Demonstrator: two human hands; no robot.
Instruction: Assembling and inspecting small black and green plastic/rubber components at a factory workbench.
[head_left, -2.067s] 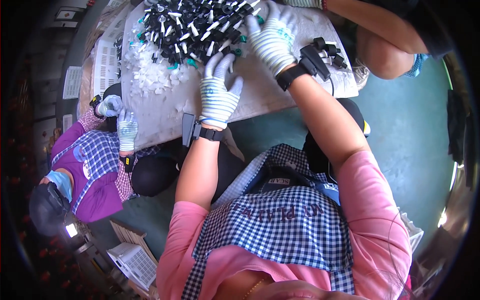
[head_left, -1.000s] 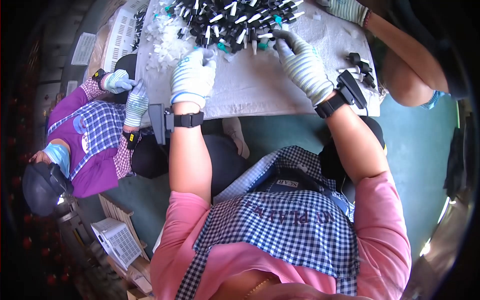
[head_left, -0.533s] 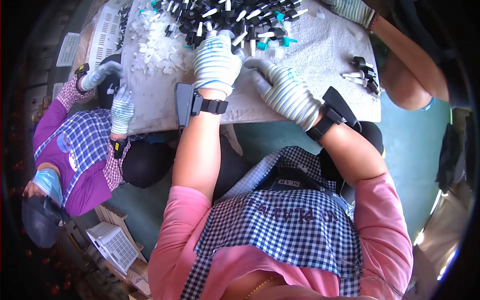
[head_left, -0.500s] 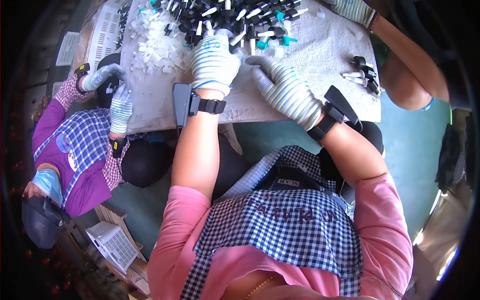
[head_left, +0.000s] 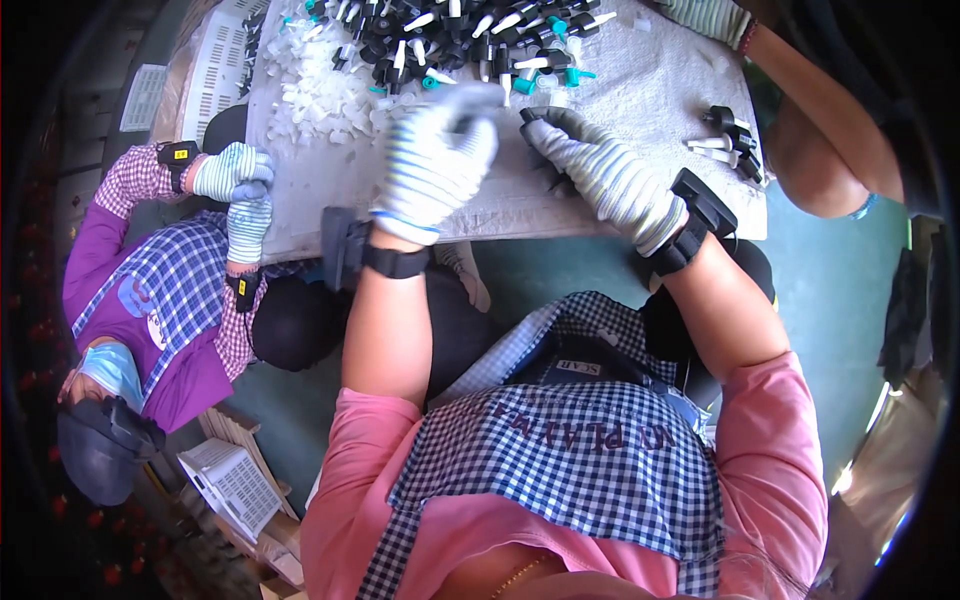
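Both of the person's gloved hands work over a table (head_left: 640,90) covered with a white cloth. The left hand (head_left: 435,160) is blurred with its fingers curled downward; whether it grips anything I cannot tell. At its 3 o'clock, just beside it, the right hand (head_left: 610,180) pinches a small black part (head_left: 535,113) between thumb and fingertips, fingers narrow around it.

At 12 o'clock from both hands, close by, lies a heap of spray nozzles (head_left: 460,40), black and white with some teal caps, filling the far edge of the table. At 10 o'clock from the left hand is a pile of small clear plastic pieces (head_left: 320,85). At 2 o'clock from the right hand, well apart, sits a small cluster of black nozzles (head_left: 730,140).

Each wrist carries a black strap; a dark device (head_left: 340,245) sits on the left wrist at the table edge.

At 9 o'clock, a co-worker in a purple checked shirt (head_left: 170,290) holds two gloved hands (head_left: 240,190) together at the table's corner. At 1 o'clock, another person's gloved hand (head_left: 705,15) reaches onto the cloth.
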